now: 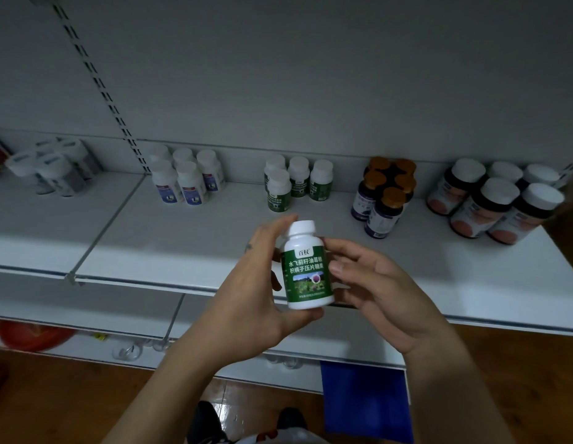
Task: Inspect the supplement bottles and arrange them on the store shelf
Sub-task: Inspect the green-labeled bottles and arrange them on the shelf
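The left hand [246, 293] and right hand [378, 283] clasp the green bottle [307, 270] upright, its label turned readable, likely for checking. Matching bottles [294, 181] stand at twelve o'clock.

A white bottle [306, 267] with a white cap wears a green label lettered in white, with a small green meadow picture and a purple flower. The shelf [182, 238] is white. On it, blue-labelled bottles [192, 184] and green-labelled bottles [278, 190] are white with white caps; purple bottles [383, 213] have orange caps; pink-labelled bottles [490, 206] are dark with white caps. The sheet [365, 398] is blue, the floor [519, 379] brown wood-grain.
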Demonstrator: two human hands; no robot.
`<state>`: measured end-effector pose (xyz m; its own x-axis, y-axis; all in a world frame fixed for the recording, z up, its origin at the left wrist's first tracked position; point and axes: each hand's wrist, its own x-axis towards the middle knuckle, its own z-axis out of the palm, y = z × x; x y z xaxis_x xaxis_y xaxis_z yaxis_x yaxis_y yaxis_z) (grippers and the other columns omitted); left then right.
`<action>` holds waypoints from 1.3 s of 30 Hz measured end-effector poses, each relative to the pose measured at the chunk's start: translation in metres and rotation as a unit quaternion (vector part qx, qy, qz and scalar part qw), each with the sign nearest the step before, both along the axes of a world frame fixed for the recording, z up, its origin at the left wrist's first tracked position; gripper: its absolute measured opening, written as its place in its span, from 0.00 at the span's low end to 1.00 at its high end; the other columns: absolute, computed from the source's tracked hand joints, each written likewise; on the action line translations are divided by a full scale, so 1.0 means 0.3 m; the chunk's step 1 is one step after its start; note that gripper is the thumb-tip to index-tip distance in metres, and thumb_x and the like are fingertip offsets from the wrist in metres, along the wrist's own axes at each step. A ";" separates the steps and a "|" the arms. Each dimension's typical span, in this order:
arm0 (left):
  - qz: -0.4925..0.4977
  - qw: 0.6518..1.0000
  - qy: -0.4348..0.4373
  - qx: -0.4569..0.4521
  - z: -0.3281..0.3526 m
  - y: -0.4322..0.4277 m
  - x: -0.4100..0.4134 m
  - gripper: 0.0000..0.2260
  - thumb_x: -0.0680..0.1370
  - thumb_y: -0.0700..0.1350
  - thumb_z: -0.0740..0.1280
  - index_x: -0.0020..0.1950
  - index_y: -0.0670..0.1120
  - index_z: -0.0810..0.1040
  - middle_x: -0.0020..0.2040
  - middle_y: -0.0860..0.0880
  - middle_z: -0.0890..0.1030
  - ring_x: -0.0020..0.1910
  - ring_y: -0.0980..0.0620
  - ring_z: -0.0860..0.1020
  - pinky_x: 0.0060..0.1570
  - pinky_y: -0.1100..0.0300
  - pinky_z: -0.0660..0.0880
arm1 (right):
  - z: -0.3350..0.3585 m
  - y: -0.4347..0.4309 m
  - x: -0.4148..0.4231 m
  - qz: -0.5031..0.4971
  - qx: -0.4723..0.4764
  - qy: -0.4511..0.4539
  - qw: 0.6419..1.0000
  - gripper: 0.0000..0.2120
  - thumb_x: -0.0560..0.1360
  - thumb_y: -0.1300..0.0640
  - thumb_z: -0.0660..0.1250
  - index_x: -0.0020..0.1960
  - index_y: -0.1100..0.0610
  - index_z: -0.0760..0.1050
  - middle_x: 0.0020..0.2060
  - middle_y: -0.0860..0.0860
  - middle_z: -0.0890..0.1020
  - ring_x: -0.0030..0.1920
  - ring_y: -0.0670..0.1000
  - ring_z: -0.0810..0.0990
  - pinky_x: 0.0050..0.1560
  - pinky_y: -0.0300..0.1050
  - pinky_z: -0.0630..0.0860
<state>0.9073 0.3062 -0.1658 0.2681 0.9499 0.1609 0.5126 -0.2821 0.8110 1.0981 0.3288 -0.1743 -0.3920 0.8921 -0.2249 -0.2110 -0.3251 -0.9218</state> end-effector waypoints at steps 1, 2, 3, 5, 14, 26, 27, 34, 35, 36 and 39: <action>0.002 1.000 0.001 0.002 0.000 0.003 0.001 0.45 0.64 0.50 0.81 0.73 0.60 0.57 0.58 0.59 0.72 0.52 0.60 0.74 0.46 0.70 0.72 | -0.002 0.001 0.002 0.005 -0.003 0.005 1.000 0.20 0.71 0.59 0.66 0.63 0.57 0.77 0.54 0.57 0.84 0.51 0.52 0.83 0.45 0.43 0.80; 0.004 1.000 0.000 0.002 0.000 0.005 0.002 0.45 0.64 0.51 0.81 0.73 0.61 0.57 0.58 0.60 0.73 0.52 0.61 0.74 0.46 0.70 0.72 | -0.005 0.003 0.003 0.012 -0.004 0.008 1.000 0.20 0.72 0.59 0.66 0.63 0.58 0.77 0.54 0.57 0.84 0.51 0.53 0.83 0.45 0.45 0.80; 0.006 1.000 -0.001 0.001 0.000 0.007 0.003 0.45 0.63 0.52 0.81 0.73 0.61 0.57 0.58 0.60 0.73 0.52 0.61 0.74 0.46 0.71 0.72 | -0.010 0.005 0.004 0.017 -0.004 0.008 1.000 0.20 0.72 0.59 0.66 0.64 0.58 0.76 0.55 0.58 0.84 0.52 0.54 0.83 0.46 0.46 0.80; 0.009 1.000 -0.001 -0.001 0.000 0.011 0.005 0.46 0.62 0.52 0.81 0.72 0.62 0.57 0.57 0.61 0.73 0.51 0.64 0.73 0.45 0.73 0.70 | -0.015 0.009 0.004 0.018 -0.007 0.009 1.000 0.20 0.71 0.60 0.67 0.63 0.59 0.76 0.54 0.58 0.84 0.51 0.54 0.83 0.46 0.46 0.81; 0.008 1.000 0.028 0.003 -0.013 0.022 0.003 0.48 0.60 0.54 0.82 0.73 0.59 0.58 0.59 0.61 0.71 0.51 0.65 0.73 0.46 0.74 0.70 | -0.028 0.017 0.004 0.019 -0.009 0.014 1.000 0.20 0.72 0.59 0.65 0.64 0.58 0.76 0.55 0.60 0.83 0.51 0.54 0.83 0.44 0.43 0.80; 0.000 0.998 0.048 0.028 -0.030 0.040 0.019 0.49 0.58 0.62 0.79 0.74 0.57 0.59 0.64 0.63 0.69 0.61 0.65 0.68 0.54 0.76 0.66 | -0.040 0.023 0.020 0.058 -0.027 0.064 0.996 0.22 0.74 0.59 0.62 0.67 0.61 0.74 0.56 0.61 0.82 0.53 0.56 0.82 0.48 0.47 0.79; -0.002 0.998 0.047 0.032 -0.034 0.041 0.020 0.49 0.58 0.63 0.78 0.74 0.56 0.59 0.65 0.61 0.69 0.63 0.63 0.68 0.56 0.75 0.66 | -0.042 0.023 0.021 0.056 -0.028 0.066 0.996 0.22 0.74 0.59 0.62 0.67 0.61 0.74 0.55 0.60 0.82 0.53 0.56 0.82 0.48 0.47 0.79; -0.011 0.995 0.075 0.066 -0.043 0.044 0.028 0.47 0.64 0.61 0.77 0.76 0.52 0.57 0.73 0.57 0.62 0.72 0.58 0.63 0.68 0.66 0.63 | -0.039 0.015 0.019 0.049 -0.024 0.055 0.997 0.18 0.73 0.58 0.64 0.61 0.61 0.78 0.50 0.58 0.84 0.50 0.54 0.82 0.48 0.45 0.80; -0.014 0.995 0.074 0.064 -0.040 0.043 0.028 0.48 0.64 0.60 0.78 0.77 0.52 0.56 0.72 0.58 0.62 0.71 0.58 0.63 0.68 0.66 0.62 | -0.040 0.015 0.019 0.050 -0.026 0.057 0.997 0.17 0.72 0.57 0.66 0.60 0.61 0.79 0.50 0.58 0.84 0.49 0.53 0.83 0.48 0.44 0.80; -0.018 0.995 0.072 0.062 -0.037 0.041 0.030 0.48 0.64 0.59 0.78 0.77 0.52 0.56 0.72 0.57 0.62 0.71 0.58 0.64 0.68 0.67 0.63 | -0.041 0.016 0.019 0.053 -0.029 0.065 0.996 0.17 0.72 0.56 0.69 0.59 0.61 0.80 0.49 0.58 0.84 0.49 0.53 0.83 0.48 0.44 0.80; -0.032 0.994 0.084 0.062 -0.028 0.026 0.040 0.50 0.64 0.63 0.76 0.78 0.53 0.53 0.69 0.57 0.64 0.67 0.58 0.66 0.65 0.67 0.66 | -0.043 0.012 0.013 0.066 -0.037 0.077 0.994 0.20 0.67 0.54 0.77 0.57 0.60 0.82 0.49 0.58 0.84 0.48 0.53 0.83 0.46 0.42 0.80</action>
